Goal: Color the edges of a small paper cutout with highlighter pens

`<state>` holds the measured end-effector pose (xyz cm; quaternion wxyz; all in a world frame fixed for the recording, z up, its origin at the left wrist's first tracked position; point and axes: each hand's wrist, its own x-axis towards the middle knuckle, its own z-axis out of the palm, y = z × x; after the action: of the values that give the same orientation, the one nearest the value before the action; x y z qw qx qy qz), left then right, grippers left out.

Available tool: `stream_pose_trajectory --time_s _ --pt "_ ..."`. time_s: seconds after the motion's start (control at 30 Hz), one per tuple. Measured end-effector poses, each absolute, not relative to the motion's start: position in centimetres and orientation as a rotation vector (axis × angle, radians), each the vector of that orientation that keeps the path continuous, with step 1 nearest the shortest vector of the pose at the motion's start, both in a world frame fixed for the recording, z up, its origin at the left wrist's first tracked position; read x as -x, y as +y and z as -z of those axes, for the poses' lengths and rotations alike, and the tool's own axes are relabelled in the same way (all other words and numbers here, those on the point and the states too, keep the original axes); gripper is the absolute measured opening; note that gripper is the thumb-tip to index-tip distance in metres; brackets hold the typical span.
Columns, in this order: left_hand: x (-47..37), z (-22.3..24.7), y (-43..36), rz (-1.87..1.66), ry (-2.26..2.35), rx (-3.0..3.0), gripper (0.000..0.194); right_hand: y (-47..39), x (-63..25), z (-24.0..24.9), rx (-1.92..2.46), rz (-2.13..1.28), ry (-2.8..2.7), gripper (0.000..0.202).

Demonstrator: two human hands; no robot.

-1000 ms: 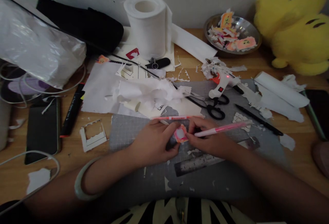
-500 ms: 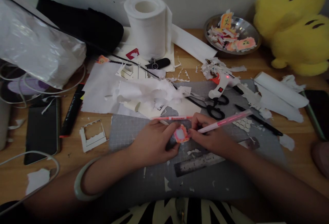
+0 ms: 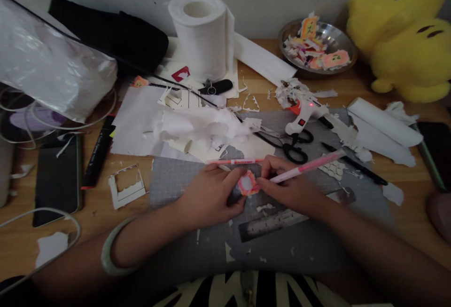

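Note:
My left hand [image 3: 214, 194] pinches a small paper piece [image 3: 248, 183] with a pale middle and a pink-orange coloured border. My right hand [image 3: 287, 187] is closed around a pink marker [image 3: 306, 163], its barrel slanting up to the right. The fingertips of that hand meet the right edge of the paper piece, and the marker's tip is hidden by them. An orange pen [image 3: 236, 161] lies just beyond both hands. Under them is a grey cutting mat [image 3: 176, 175], with a metal ruler [image 3: 268, 222] close to my right wrist.
Scissors [image 3: 296, 149] and a white glue gun [image 3: 305, 114] lie beyond my right hand. A metal bowl [image 3: 338, 36] holds coloured paper pieces. A tissue roll [image 3: 200, 39] stands at the back. A black marker [image 3: 100, 154] and a phone [image 3: 58, 180] are at left.
Both hands stay almost in place. The fingertips of my right hand have shifted very slightly at the paper piece's edge.

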<state>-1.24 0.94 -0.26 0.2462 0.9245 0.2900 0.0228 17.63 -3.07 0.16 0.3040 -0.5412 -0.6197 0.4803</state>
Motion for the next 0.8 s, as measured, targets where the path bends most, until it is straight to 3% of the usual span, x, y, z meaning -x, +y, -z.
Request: stream_pose_trajectory --time_s 0.8 --pt "1.05 0.14 0.96 -0.047 0.785 -2.523 0.034 -3.12 -17.59 0.01 1.466 -1.275 -1.575 0.019"
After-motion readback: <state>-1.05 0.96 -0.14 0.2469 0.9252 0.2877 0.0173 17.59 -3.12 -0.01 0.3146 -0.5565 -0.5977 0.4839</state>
